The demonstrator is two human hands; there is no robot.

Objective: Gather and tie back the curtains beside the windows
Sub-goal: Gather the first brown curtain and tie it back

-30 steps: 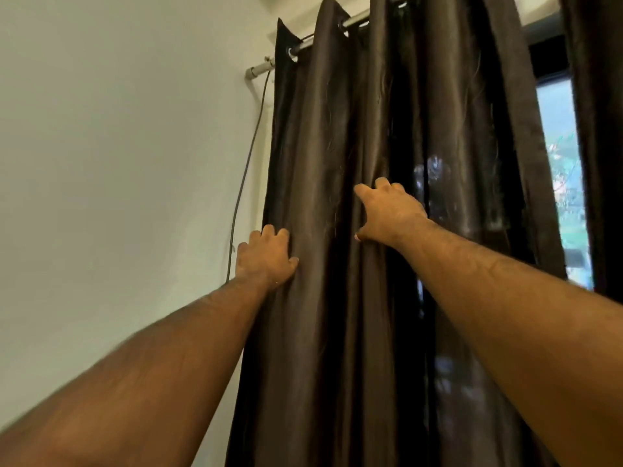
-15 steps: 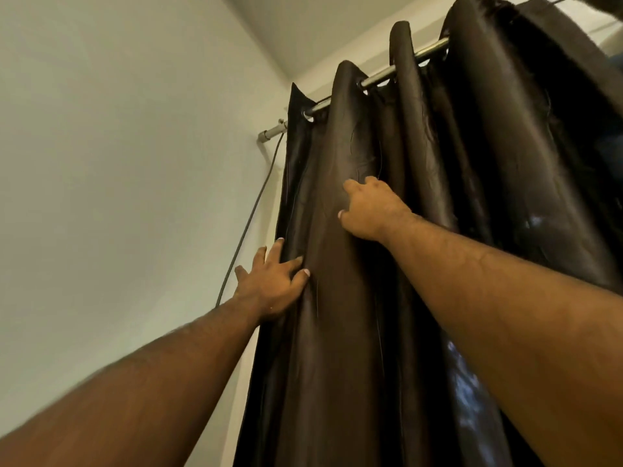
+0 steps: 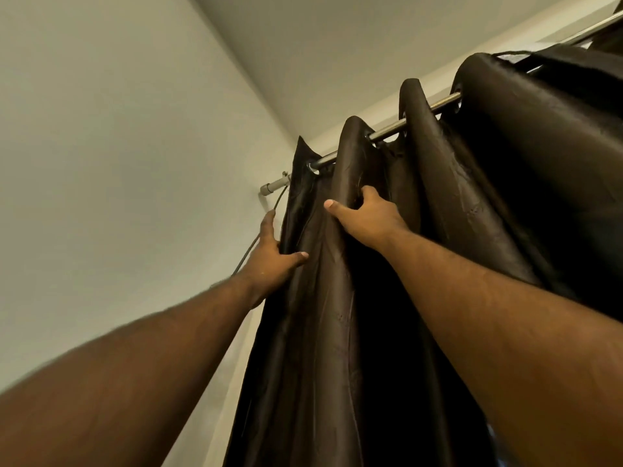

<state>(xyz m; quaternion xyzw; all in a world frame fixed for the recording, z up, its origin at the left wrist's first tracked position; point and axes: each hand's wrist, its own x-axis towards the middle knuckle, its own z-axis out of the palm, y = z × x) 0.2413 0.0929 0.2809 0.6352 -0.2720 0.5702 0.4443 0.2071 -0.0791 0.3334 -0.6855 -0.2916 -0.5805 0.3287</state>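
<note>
Curtain: dark brown, glossy, hangs in deep folds by eyelets on a metal rod, right of centre, seen from below. Its lower part runs out of the bottom edge; the right-hand folds are cut off by the right edge and go too dark to read.

Left hand is at the curtain's left edge, near the wall. Thumb lies across the front of the fabric, one finger points up along the edge, remaining fingers are hidden behind the cloth. Looks like a grip on the edge, thumb in front and fingers behind.

Right hand is higher, just below the rod, on the second fold from the left. Thumb sticks out left across the fold, fingers curl into the crease behind it, tips hidden. Fabric bunched between thumb and fingers.

Rod end sits close to the wall. Thin cable drops from there, partly hidden behind the left hand.

Both forearms are bare and blurred at the near edge.
</note>
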